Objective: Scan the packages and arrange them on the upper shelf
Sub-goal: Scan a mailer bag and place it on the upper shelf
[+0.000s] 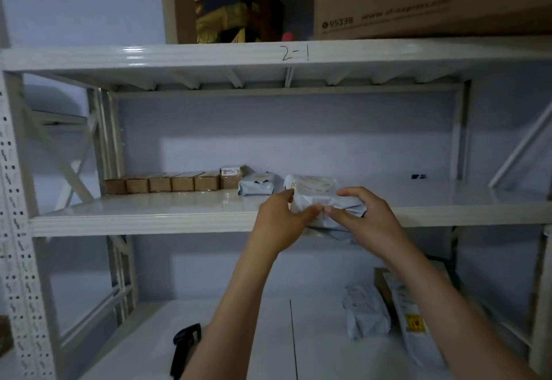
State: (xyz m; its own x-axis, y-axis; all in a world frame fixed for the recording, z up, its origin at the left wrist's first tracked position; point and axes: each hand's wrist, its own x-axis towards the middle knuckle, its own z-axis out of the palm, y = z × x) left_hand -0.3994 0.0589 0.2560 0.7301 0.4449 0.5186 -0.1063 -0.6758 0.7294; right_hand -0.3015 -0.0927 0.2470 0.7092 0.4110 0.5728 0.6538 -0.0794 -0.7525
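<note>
Holding a white poly mailer package between both hands at the front edge of the upper shelf. Left hand gripping the package's left end, fingers curled over its top and thumb pressing its near face. Right hand gripping the right end, fingers curled over the top, thumb tip meeting the left thumb on the near face. Package resting partly on the shelf, its near edge overhanging the shelf lip under the hands. Lying just left of the left hand, a second white mailer, near but apart from the held one. Standing further left of it, a row of small brown cartons along the shelf, the rightmost one taller and bearing a white label. Lying far right of the right hand, at the shelf's back, a small black object, too small for identifying. Lying below the hands on the lower shelf: a black handheld scanner left of the left forearm, and two more white mailers beside the right forearm. Sitting above, on the shelf marked "2-1", large cardboard boxes.
</note>
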